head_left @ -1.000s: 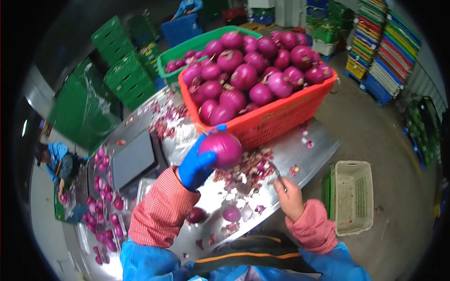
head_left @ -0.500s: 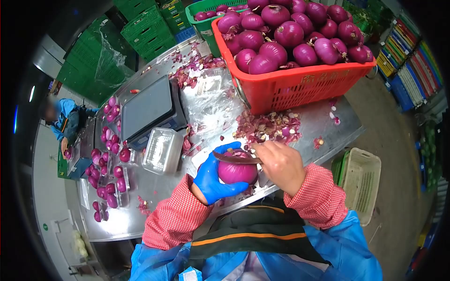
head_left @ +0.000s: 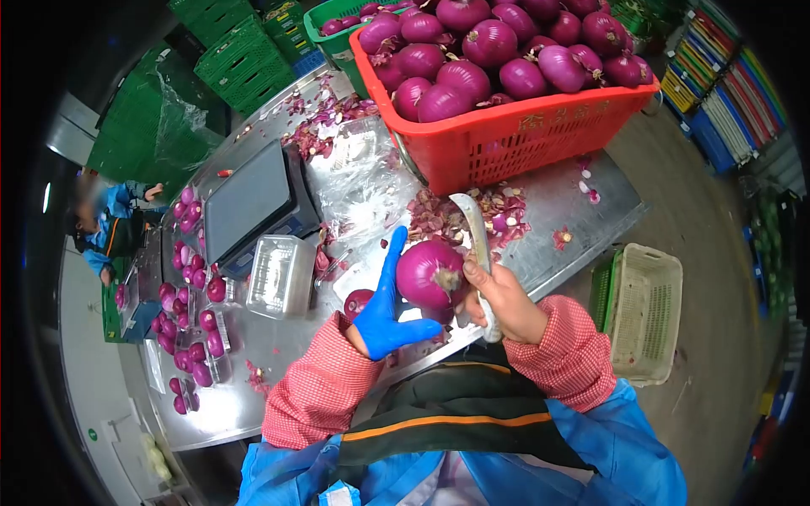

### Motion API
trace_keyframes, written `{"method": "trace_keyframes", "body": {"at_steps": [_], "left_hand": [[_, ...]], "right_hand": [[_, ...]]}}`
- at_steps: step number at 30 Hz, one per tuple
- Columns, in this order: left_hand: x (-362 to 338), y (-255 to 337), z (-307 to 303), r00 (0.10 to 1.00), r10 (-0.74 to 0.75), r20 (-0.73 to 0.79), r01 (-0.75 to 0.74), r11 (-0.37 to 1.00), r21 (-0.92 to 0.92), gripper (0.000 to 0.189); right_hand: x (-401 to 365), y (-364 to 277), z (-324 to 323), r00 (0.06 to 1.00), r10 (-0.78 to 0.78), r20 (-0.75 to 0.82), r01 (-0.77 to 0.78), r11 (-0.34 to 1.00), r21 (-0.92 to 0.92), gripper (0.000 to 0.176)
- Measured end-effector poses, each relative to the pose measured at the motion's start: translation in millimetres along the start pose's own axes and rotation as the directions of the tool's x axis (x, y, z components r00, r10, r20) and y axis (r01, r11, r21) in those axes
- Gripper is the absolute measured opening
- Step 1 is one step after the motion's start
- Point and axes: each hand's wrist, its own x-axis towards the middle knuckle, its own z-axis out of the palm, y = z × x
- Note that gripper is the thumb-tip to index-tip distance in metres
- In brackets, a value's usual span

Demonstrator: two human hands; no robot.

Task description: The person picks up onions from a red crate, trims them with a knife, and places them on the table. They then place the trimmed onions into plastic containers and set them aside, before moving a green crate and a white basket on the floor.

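Note:
My left hand [head_left: 390, 308], in a blue glove, is open around the left and lower side of a large purple onion [head_left: 428, 273]. Its fingers point away from me and its thumb points right. The onion's root end faces up and right. My bare right hand [head_left: 504, 305] is closed on a knife [head_left: 475, 232] with a curved blade that points upward. The right fingertips lie at the onion's right side; whether they grip it is hard to see. A second onion [head_left: 359, 302] lies left of my left hand, partly covered by it.
A red crate [head_left: 523, 152] heaped with onions stands on the metal table [head_left: 582, 223], near onion peelings [head_left: 498, 221]. A scale [head_left: 253, 202], a clear plastic box [head_left: 279, 277] and packed onions [head_left: 194, 266] are left. A pale crate [head_left: 650, 316] stands right. Another person [head_left: 118, 219] is far left.
The knife has swung from lying across the onion to upright at its right. The onion has turned, root end now showing, and my left fingers have straightened. The view has shifted slightly.

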Motion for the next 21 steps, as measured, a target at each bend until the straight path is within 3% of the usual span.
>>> {"method": "trace_keyframes", "body": {"at_steps": [2,3,6,7,10,11,14,21], "left_hand": [[2,1,5,0.989,-0.079,-0.126,0.067,0.993,-0.096,0.111],[2,-5,3,0.985,-0.08,-0.152,0.066,0.993,-0.093,0.109],[-1,-20,-3,0.969,-0.082,-0.233,0.048,0.988,-0.146,0.103],[-3,-21,-4,0.964,-0.096,-0.247,0.056,0.985,-0.163,0.101],[-3,-20,-2,0.958,-0.077,-0.276,0.052,0.994,-0.097,0.098],[-3,-18,0,0.957,-0.061,-0.283,0.048,0.997,-0.054,0.097],[-3,-13,5,0.951,-0.04,-0.308,0.065,0.995,0.07,0.097],[-5,-14,4,0.968,-0.159,-0.192,0.14,0.984,-0.108,0.093]], "right_hand": [[1,6,3,0.992,0.123,0.035,-0.126,0.987,0.099,0.044],[2,9,-1,0.99,0.114,0.087,-0.118,0.992,0.041,0.042],[1,7,4,0.953,-0.291,-0.08,0.233,0.878,-0.417,0.036],[-1,-1,2,0.796,-0.604,0.032,0.368,0.44,-0.819,0.024],[-12,-24,4,0.713,-0.625,0.317,0.356,-0.066,-0.932,0.029],[-13,-26,7,0.716,-0.605,0.347,0.335,-0.138,-0.932,0.035],[-9,-26,9,0.705,-0.613,0.357,0.304,-0.193,-0.933,0.032],[1,-24,-5,0.678,-0.613,0.405,0.33,-0.239,-0.913,0.032]]}}
